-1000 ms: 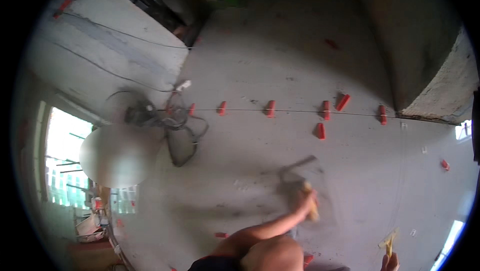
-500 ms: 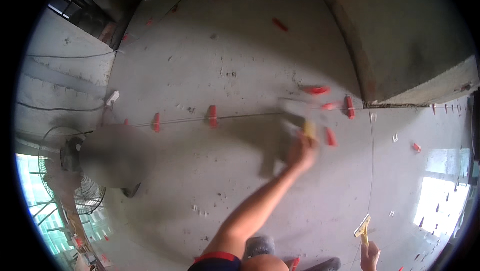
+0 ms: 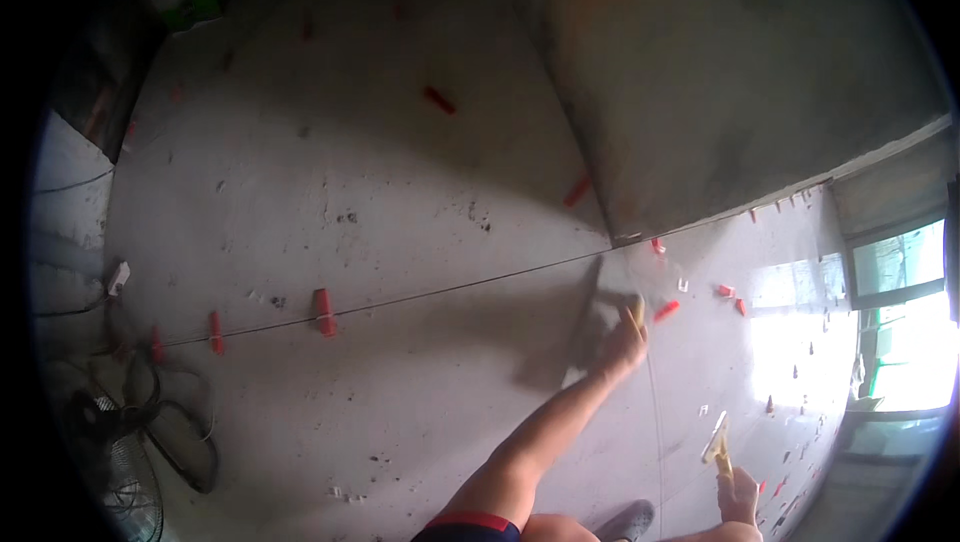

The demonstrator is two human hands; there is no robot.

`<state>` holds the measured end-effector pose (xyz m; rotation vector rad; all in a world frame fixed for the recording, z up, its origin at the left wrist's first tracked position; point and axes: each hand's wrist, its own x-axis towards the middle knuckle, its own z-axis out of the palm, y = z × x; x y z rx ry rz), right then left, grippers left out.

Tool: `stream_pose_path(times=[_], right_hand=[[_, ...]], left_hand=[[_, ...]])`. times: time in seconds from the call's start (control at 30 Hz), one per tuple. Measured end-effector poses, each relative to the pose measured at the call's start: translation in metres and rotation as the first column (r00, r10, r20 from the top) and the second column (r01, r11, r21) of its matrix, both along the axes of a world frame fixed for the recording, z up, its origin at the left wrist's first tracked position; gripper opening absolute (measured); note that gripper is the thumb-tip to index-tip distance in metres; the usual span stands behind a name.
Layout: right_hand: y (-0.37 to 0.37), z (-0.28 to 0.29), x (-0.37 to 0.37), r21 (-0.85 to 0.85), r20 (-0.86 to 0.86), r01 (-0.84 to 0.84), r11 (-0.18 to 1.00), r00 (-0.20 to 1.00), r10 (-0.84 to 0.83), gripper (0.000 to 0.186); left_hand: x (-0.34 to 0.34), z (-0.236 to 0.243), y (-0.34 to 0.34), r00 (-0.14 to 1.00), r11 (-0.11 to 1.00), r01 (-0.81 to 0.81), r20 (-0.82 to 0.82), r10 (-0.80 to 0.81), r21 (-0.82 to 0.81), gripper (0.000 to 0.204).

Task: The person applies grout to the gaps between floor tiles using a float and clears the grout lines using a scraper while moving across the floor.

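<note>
My left hand [image 3: 626, 344] is closed around the yellowish handle of a flat, dark-bladed trowel [image 3: 588, 317], held low over the tiled floor beside a joint; the blade is hard to tell from its shadow. A loose red levelling wedge [image 3: 667, 311] lies just right of this hand, and another wedge [image 3: 657, 245] is farther off near the column corner. At lower right my right hand [image 3: 738, 494] grips a scraper [image 3: 718, 442] by its yellow handle, blade pointing away from me. More red wedges [image 3: 324, 312] stand along the long joint at the left.
A large concrete column [image 3: 740, 92] rises at far right. On the left are a fan [image 3: 125, 462] and a white socket block [image 3: 119, 279] with cables. Loose wedges [image 3: 439, 100] and white plastic clips [image 3: 683, 285] are scattered on the floor. A grey shoe [image 3: 628, 520] is below me.
My view has swung to the right, showing more of the window side. Wedges near the column corner have shifted place. Both hands still hold their tools.
</note>
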<state>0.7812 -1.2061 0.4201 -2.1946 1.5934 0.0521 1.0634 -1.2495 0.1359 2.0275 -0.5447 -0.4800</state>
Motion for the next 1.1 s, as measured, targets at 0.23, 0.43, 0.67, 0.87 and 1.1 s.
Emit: stream_pose_path(times=[0.23, 0.43, 0.67, 0.87, 1.1], right_hand=[[0.013, 0.024, 0.009, 0.024, -0.015, 0.038, 0.999, 0.999, -0.038, 0.028], [0.026, -0.027, 0.074, 0.507, 0.367, 0.026, 0.861, 0.898, -0.244, 0.054], [-0.063, -0.076, 0.105, 0.500, 0.441, -0.249, 0.829, 0.898, 0.004, 0.063], [-0.116, -0.115, 0.128, 0.544, 0.371, -0.203, 0.814, 0.928, -0.017, 0.049], [-0.079, -0.153, 0.260, 0.441, 0.292, -0.623, 0.646, 0.781, 0.552, 0.033]], left_hand=[[-0.029, 0.056, 0.103, 0.898, 0.990, -0.032, -0.440, -0.031, -0.136, 0.052], [0.076, 0.034, 0.164, 0.429, 0.854, -0.514, -0.886, 0.177, -0.078, 0.029], [0.129, -0.003, 0.209, 0.053, 0.072, -0.997, -0.863, 0.502, -0.020, 0.015], [0.223, -0.011, 0.464, -0.066, -0.173, -0.984, -0.817, 0.573, -0.042, 0.024], [0.163, -0.017, 0.413, -0.104, -0.017, -0.993, -0.807, 0.582, 0.116, 0.039]])
